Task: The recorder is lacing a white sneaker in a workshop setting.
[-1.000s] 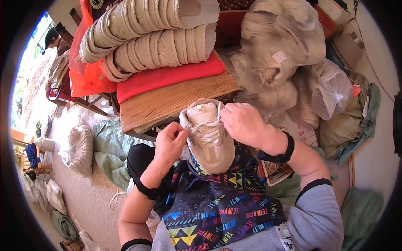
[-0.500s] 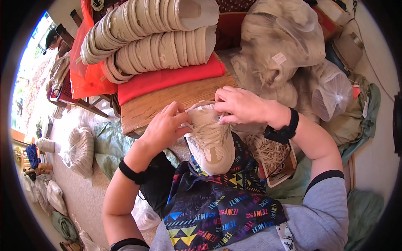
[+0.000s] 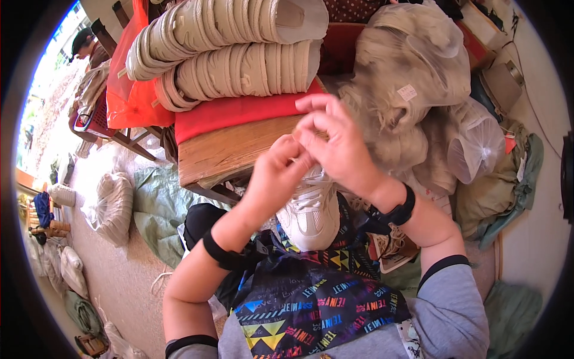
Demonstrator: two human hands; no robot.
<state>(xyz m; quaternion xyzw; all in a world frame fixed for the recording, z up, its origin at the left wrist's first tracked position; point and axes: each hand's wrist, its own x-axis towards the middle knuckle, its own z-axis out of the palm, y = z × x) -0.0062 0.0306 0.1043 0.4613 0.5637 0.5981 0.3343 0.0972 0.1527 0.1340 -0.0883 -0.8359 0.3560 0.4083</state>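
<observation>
A beige-white sneaker [image 3: 312, 218] rests toe-down on my lap, over a dark patterned apron [image 3: 317, 299]. Both hands are raised above its open top and meet fingertip to fingertip. My left hand [image 3: 276, 175] comes up from the lower left, its fingers pinched on the white shoelace [image 3: 315, 178] that runs up from the eyelets. From the right, my right hand [image 3: 336, 143] pinches the same lace at its upper end. Each wrist wears a black band.
Two rows of beige shoes [image 3: 239, 54] lie stacked on a red cushion [image 3: 233, 112] on a wooden bench [image 3: 230, 149]. Clear bags of beige shoes [image 3: 412, 78] pile up at the right. Filled sacks [image 3: 113, 206] and a green tarp [image 3: 158, 209] cover the floor at left. Another person [image 3: 84, 42] is at the far upper left.
Both hands have risen from the shoe's tongue toward the bench, drawing the lace upward. The shoe has stayed on my lap.
</observation>
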